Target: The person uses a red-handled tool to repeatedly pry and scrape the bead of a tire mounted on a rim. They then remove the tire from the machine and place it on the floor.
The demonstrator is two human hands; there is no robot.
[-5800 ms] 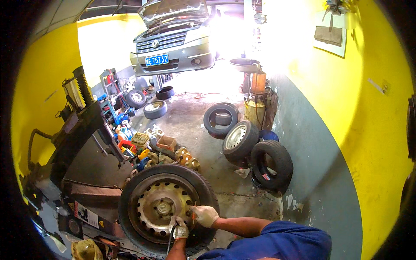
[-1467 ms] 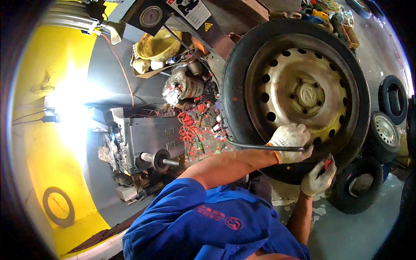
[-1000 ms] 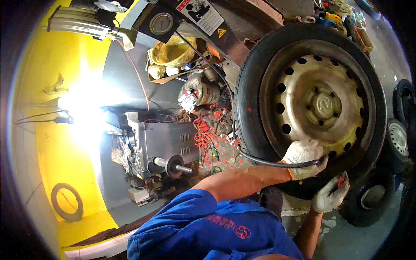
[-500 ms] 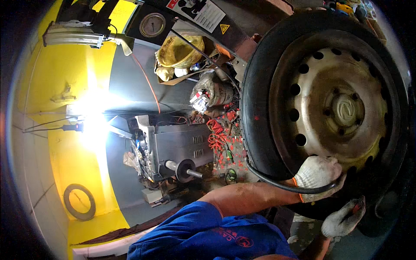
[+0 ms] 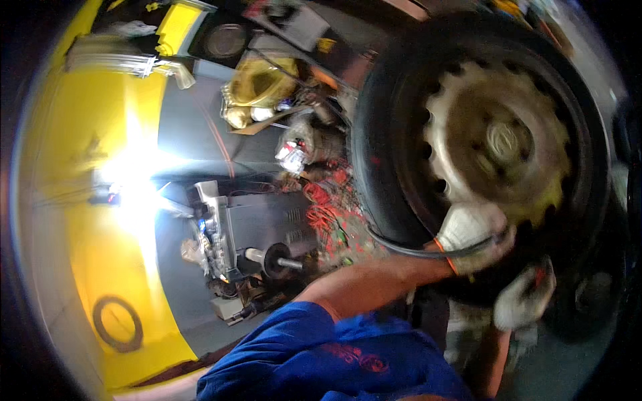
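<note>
A large black tyre on a dull metal wheel fills the right side, its round-holed face toward me. My left hand, in a white knitted glove, is closed around the end of a black hose at the wheel's lower edge. The hose runs back along my forearm to the left; its tip is hidden by the glove. Lower right, just below the tyre, is my right hand, also gloved. Its fingers are pressed together, with a small red spot near the tips; blur hides what they may hold.
A grey machine with a protruding shaft stands left of the tyre. Beyond it are a yellow basin, red cord and scattered red bits on the floor. A bright lamp glares by the yellow wall, where a ring rests.
The whole view has shifted and blurred, so wheel and hands appear higher and slightly further left. My left hand still grips the hose at the wheel; my right hand remains below the tyre.
</note>
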